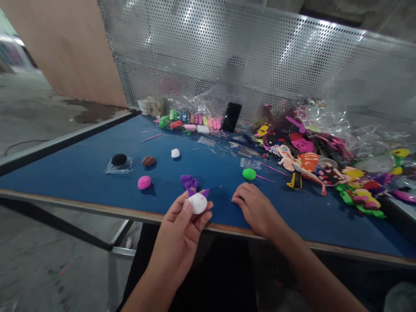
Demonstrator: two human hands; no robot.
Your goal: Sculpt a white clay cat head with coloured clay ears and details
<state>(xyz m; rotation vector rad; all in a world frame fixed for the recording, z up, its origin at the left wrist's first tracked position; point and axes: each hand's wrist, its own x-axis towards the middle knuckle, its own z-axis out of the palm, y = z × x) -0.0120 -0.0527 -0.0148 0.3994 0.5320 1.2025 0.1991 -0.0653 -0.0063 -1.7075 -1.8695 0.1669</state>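
Near the table's front edge, my left hand (183, 223) grips a white clay head (197, 203) with two purple pointed ears and a small pink mark. My right hand (255, 208) rests on the blue table with its fingers curled together; whatever may be under the fingertips is too small to name. Just beyond the clay head sits a crumpled purple clay lump (189, 182). A pink lump (144, 182), a brown one (148, 161), a small white one (175, 153) and a black one (119, 159) on plastic lie to the left. Right of centre is a green ball (249, 174).
Packs of coloured clay (191, 119) line the back beside a dark phone (232, 117) leaning on the perforated metal panel (201, 52). Colourful clay figures (308, 162) and clear plastic wrap (367, 143) are heaped at the right. Pink sticks (151, 138) lie about.
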